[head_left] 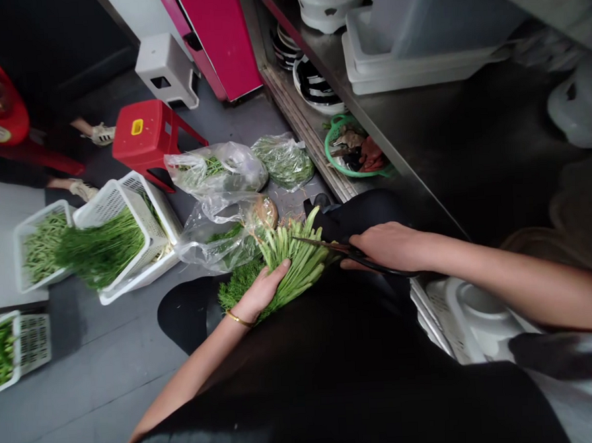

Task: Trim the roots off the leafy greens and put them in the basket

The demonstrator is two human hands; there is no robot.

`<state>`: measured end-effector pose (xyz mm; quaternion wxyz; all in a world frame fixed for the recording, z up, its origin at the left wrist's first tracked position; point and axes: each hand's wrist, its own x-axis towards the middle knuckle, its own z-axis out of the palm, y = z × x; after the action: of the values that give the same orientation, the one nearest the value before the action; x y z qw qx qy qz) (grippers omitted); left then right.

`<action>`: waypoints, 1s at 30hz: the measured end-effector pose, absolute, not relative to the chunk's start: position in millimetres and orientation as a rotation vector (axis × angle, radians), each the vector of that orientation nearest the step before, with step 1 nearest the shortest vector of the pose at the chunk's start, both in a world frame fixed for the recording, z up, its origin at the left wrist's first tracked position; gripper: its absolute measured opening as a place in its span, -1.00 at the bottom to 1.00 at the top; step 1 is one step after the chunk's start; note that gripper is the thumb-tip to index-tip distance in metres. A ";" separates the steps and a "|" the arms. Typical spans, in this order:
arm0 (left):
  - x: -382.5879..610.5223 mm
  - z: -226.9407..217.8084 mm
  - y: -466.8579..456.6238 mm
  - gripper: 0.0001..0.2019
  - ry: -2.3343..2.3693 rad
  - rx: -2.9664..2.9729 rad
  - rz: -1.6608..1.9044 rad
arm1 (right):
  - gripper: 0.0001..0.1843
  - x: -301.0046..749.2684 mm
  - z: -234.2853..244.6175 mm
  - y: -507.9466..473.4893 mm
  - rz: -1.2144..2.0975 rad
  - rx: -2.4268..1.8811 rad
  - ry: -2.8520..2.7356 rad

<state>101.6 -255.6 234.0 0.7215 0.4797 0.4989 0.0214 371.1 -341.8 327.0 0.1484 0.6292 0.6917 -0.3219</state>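
Observation:
My left hand (263, 290) is wrapped round a bunch of leafy green herbs (298, 258) above my lap. Its pale stems fan out up and to the right, with thin roots at some ends, while the feathery leaves hang at the lower left. In my right hand (387, 246) is a pair of scissors (350, 250), its dark handles partly hidden by the fingers. The blades lie across the stems near their ends; whether they are closed cannot be made out. Just beyond the bunch sits an open clear plastic bag (212, 236) with greens inside.
More bagged greens (283, 159) lie on the floor ahead. White baskets (113, 284) of vegetables stand to the left, near a red stool (140, 134) and a person in dark trousers (5, 161). A steel shelf (370, 122) runs along my right, with a green colander (329, 144) underneath.

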 end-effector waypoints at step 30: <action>120.1 261.9 -261.6 -0.55 1.050 1.501 -0.014 | -0.25 342.6 319.7 -335.4 -0.987 1.925 1.877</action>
<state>120.1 -261.6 261.9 0.6091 0.6498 0.4547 -0.0062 342.6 -335.4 319.7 0.1384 0.6657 0.6490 -0.3414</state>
